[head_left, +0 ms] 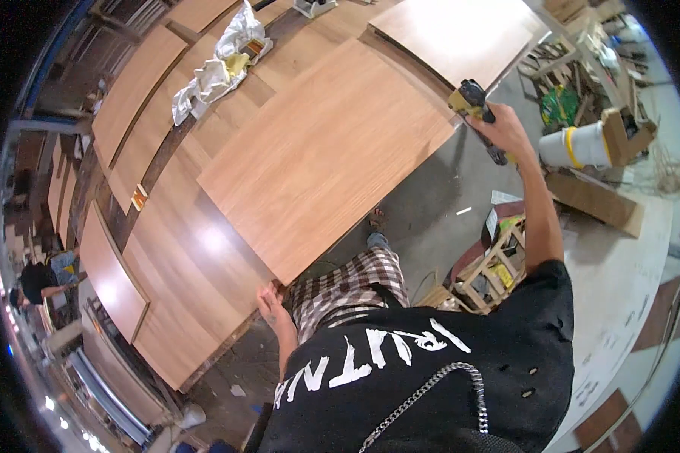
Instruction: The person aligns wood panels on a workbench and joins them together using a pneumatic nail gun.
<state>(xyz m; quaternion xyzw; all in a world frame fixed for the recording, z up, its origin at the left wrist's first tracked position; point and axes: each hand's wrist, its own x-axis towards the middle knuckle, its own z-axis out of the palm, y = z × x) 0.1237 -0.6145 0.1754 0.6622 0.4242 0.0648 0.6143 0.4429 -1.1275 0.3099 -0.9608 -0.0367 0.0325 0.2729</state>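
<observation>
A rectangular light-brown wooden panel (325, 158) lies in front of me, on top of larger boards. My left hand (270, 297) is at the panel's near left corner, its fingers closed around the edge there. My right hand (506, 132) grips a yellow-and-black handheld power tool (472, 97) at the panel's right corner. Its nose is partly hidden, so its exact kind and whether it touches the wood are unclear.
Under the panel is a broad wooden board (193, 264). Crumpled white wrapping (208, 79) lies beyond. Another panel (461, 38) is at far right. A white bucket (578, 146), scrap wood and a wooden frame (491, 275) stand on the right. Another person (45, 279) is at far left.
</observation>
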